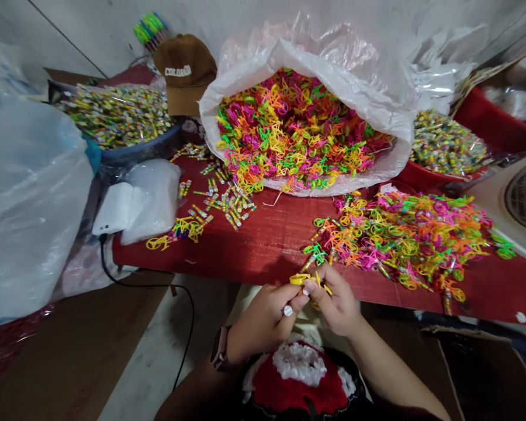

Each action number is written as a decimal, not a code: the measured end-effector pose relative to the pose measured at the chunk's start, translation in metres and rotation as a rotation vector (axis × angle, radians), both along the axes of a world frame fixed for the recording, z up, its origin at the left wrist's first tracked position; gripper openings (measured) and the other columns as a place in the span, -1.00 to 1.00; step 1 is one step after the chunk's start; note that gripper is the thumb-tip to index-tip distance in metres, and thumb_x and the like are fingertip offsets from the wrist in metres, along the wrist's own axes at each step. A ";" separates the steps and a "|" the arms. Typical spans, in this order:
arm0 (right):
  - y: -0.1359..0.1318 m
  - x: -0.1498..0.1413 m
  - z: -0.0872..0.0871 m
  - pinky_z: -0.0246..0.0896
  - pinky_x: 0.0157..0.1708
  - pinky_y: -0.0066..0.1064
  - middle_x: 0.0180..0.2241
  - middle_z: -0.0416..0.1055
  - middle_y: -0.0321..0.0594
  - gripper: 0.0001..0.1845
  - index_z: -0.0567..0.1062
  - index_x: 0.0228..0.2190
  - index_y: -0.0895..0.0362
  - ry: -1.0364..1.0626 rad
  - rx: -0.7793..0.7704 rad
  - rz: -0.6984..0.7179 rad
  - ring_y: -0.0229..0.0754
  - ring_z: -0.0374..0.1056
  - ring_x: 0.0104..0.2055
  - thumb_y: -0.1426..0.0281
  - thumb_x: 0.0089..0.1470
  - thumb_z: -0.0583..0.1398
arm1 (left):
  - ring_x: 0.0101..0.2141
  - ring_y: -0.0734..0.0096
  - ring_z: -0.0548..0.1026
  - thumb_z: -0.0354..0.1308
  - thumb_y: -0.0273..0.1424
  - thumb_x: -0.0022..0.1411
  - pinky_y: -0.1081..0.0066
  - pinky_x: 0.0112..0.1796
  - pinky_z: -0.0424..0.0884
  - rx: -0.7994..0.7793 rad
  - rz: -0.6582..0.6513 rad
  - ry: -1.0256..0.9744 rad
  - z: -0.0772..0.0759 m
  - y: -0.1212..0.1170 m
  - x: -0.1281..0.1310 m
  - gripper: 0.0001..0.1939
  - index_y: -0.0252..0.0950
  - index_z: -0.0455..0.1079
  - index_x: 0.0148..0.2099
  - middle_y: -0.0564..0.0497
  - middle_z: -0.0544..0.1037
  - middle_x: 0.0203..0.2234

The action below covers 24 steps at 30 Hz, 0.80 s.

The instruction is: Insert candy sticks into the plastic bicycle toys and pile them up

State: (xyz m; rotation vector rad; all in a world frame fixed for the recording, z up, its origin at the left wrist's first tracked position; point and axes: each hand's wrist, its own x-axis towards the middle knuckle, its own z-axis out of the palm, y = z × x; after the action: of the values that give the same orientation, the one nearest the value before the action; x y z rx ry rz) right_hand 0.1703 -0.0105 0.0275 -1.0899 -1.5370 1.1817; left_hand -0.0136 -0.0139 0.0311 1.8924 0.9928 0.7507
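A plain grey wall point(70, 35) rises behind a red-topped table point(272, 251), above a pale concrete floor point(153, 339).

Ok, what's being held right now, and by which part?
The left hand and right hand together pinch a yellow plastic bicycle-shaped toy at its middle, between their fingertips; the fingers hide the exact spot.

Flat, soft indoor light spreads evenly across this wide-angle view from a head-worn camera, keeping colours vivid. Glare streaks the white plastic sack point(263, 55), and a faint, diffuse shadow falls from the right hand point(335, 307) onto the red desk point(267, 251). Edges bow and stretch, most visibly in the plastic bag point(26, 204) at far left. Focus stays fairly sharp, softening slightly toward the corners.
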 end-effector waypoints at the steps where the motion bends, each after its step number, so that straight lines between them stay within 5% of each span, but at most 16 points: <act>1: -0.001 0.000 -0.001 0.13 -0.43 -0.35 -0.48 0.24 -0.33 -0.60 0.31 -0.40 0.02 0.003 -0.004 -0.010 -0.19 0.15 -0.46 0.04 0.37 0.18 | -0.57 0.38 0.33 -0.04 -0.34 0.49 0.35 -0.44 0.12 0.008 -0.002 0.004 0.000 0.000 0.000 -0.70 -0.20 0.37 -0.33 0.06 0.43 -0.59; 15: -0.001 -0.012 -0.001 0.17 -0.39 -0.35 -0.45 0.27 -0.32 -0.62 0.30 -0.37 0.02 -0.063 0.055 -0.014 -0.19 0.20 -0.42 0.07 0.43 0.11 | -0.53 0.33 0.47 -0.08 -0.33 0.53 0.36 -0.45 0.18 0.058 -0.025 0.087 -0.005 -0.002 -0.006 -0.66 -0.22 0.44 -0.26 -0.01 0.54 -0.53; 20: 0.030 0.030 0.037 0.13 -0.43 -0.39 -0.48 0.33 -0.32 -0.57 0.42 -0.44 0.07 -0.310 0.029 0.131 -0.23 0.22 -0.44 0.04 0.34 0.24 | -0.33 0.26 0.61 -0.05 -0.20 0.57 0.37 -0.28 0.39 -0.039 0.025 -0.012 -0.019 0.006 -0.003 -0.62 -0.24 0.56 -0.05 -0.07 0.68 -0.35; 24: 0.071 0.100 0.076 0.07 -0.48 -0.39 -0.56 0.38 -0.30 -0.48 0.54 -0.46 0.10 -0.627 -0.042 -0.062 -0.24 0.21 -0.51 -0.08 0.26 0.27 | -0.27 0.28 0.64 -0.01 -0.17 0.56 0.38 -0.21 0.45 -0.176 0.136 -0.053 -0.036 0.019 -0.001 -0.61 -0.24 0.54 0.13 -0.06 0.70 -0.26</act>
State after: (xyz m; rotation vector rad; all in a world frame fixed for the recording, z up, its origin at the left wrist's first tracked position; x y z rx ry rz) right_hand 0.2700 0.0608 0.1036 -1.6263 -1.9267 0.8684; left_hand -0.0146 0.0046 -0.0046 1.6585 1.1250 0.7625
